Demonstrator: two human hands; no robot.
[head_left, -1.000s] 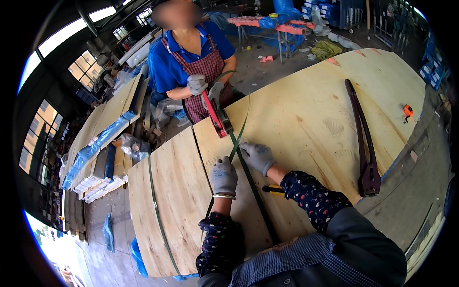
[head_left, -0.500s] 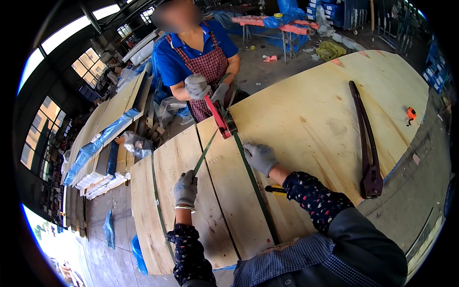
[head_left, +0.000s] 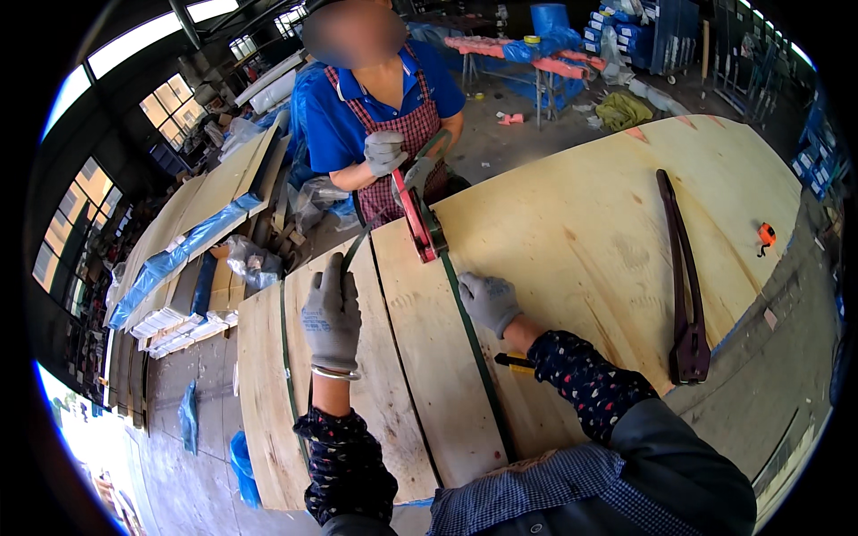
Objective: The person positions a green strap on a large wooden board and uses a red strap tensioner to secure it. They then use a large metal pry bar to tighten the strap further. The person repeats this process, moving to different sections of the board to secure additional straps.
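Bearing green straps [head_left: 474,345], pale boards [head_left: 572,268] lie in a cluttered workshop [head_left: 496,129].

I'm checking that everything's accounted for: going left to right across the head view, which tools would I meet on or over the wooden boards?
Red strapping tool, yellow-and-black tool, long dark-red two-handled tool, orange tape measure.
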